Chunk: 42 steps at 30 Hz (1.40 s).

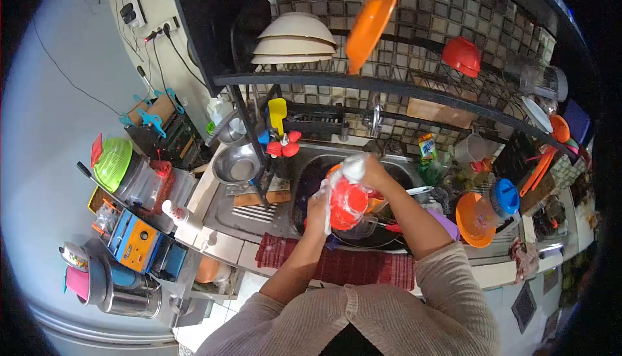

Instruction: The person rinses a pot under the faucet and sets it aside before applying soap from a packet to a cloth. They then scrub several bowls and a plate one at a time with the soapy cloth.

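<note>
Over the sink (301, 191), my left hand (317, 210) grips the left side of a red bowl (349, 204) covered with white suds. At the bowl's upper right is my right hand (374, 174), closed around a foamy white sponge or cloth (354, 167), its exact kind hidden by the lather. Suds also coat my left fingers. Dishes sit in the sink beneath the bowl, partly hidden by my hands.
A black rack (389, 86) spans above the sink, holding cream bowls (295, 32) and an orange plate (372, 22). Right of the sink are an orange plate (468, 223) and a blue-lidded jug (504, 197). A red cloth (350, 265) lies along the front edge.
</note>
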Each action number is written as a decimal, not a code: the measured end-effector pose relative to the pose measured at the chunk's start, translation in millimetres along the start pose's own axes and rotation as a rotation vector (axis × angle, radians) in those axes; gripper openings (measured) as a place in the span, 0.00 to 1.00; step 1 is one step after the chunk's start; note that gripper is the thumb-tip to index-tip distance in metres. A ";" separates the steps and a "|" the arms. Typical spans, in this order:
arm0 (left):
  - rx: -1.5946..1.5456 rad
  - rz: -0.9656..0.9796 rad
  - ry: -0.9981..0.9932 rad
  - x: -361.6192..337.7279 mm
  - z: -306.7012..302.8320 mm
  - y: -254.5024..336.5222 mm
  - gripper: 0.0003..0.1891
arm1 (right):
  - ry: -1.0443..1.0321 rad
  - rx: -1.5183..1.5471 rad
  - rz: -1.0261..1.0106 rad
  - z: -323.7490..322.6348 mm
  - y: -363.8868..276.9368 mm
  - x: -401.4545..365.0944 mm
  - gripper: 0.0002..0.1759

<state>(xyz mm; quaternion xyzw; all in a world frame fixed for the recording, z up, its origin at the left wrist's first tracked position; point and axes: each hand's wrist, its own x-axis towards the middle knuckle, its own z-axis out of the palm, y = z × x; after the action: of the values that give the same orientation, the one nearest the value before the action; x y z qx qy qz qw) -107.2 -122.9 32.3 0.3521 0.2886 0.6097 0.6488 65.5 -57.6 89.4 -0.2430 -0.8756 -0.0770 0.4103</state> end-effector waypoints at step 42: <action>-0.102 -0.067 0.010 -0.3 18.8 -11.3 0.26 | 0.954 1.347 1.203 6.2 -63.9 -80.7 0.10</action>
<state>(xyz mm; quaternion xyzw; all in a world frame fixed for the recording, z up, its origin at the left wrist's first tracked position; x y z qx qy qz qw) -85.4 -125.3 34.2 0.3057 0.2719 0.6034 0.6845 74.0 -140.3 28.4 -0.3053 -0.2152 0.5616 0.7383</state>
